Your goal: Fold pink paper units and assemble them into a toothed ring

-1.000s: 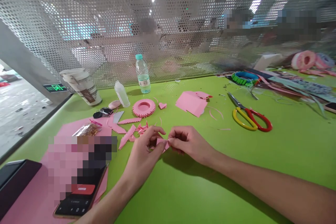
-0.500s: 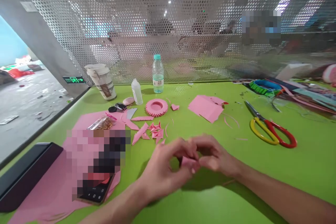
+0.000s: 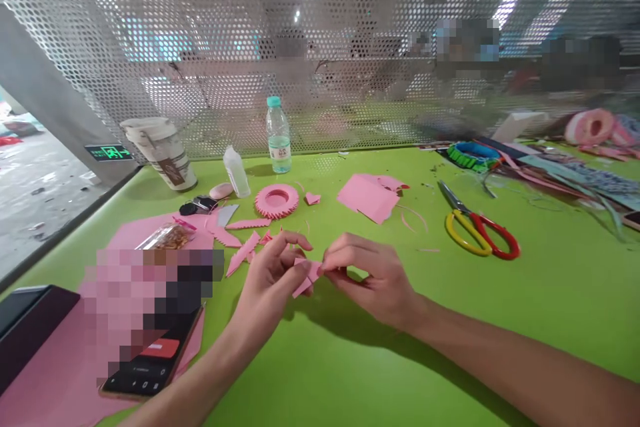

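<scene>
Between my two hands is a small folded piece of pink paper. My left hand pinches it between thumb and fingers, the index finger curled above. The fingertips of my right hand are closed on its right-hand point. Just beyond my left hand lie several pink cut paper pieces with zigzag edges. Behind them sits a round pink paper ring with a fringed edge, a small pink paper heart beside it. Farther right is a flat pink paper sheet.
Scissors with yellow and red handles lie at the right. A water bottle, a white squeeze bottle and a paper cup stand at the back. At left are a phone, a dark case and a clear packet.
My hands have moved up and left in view, and the pink paper shows more plainly between my fingertips. The whole scene has shifted left as the camera turned right.
</scene>
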The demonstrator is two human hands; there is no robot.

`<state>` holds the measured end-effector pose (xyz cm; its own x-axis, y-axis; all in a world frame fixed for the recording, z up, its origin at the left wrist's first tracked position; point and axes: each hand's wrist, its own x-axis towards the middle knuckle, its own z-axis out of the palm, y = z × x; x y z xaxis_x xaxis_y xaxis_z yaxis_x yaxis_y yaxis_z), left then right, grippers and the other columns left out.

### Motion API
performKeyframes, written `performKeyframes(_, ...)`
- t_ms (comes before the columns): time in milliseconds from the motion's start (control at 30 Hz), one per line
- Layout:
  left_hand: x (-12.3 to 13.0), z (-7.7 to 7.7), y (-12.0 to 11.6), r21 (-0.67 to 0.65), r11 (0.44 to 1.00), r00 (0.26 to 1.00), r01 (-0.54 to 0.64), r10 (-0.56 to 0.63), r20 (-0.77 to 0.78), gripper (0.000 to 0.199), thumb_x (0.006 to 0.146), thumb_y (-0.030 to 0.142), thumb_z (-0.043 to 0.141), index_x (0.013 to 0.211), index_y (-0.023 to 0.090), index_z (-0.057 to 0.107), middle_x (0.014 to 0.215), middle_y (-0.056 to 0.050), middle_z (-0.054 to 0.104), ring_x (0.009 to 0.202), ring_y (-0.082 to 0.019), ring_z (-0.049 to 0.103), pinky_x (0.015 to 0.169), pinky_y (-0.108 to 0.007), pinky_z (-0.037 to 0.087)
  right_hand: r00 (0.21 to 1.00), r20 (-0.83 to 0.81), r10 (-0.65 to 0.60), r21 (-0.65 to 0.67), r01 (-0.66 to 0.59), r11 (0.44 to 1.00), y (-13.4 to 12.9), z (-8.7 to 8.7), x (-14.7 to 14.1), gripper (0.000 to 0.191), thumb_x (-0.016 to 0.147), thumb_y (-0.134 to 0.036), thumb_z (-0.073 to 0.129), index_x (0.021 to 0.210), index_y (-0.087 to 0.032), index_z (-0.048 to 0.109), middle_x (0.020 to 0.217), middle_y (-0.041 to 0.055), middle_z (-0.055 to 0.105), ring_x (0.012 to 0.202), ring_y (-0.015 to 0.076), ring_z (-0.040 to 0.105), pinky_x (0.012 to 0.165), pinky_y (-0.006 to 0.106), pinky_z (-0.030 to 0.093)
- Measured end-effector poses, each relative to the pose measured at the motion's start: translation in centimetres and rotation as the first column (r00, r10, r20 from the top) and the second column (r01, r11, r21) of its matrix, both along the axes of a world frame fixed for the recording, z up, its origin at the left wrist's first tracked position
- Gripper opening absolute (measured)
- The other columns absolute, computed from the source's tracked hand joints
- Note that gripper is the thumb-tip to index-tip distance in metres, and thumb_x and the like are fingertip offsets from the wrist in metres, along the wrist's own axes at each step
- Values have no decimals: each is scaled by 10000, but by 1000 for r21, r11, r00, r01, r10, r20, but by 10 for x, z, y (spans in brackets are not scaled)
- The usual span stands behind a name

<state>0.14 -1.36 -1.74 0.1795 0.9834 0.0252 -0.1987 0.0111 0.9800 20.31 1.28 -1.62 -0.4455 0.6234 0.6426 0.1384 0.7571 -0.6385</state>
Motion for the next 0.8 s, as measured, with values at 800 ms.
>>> performKeyframes(800, 0, 4, 2, 174, 985, 950, -12, 66, -306, 90, 975, 285, 736, 997, 210, 693, 950, -6, 703, 853, -152, 679, 744, -257, 533, 990, -91, -108, -556, 40, 830, -1, -3, -6, 114, 939, -234, 774, 895, -195, 676, 812, -12, 663, 697, 131, 584, 592, 242, 452)
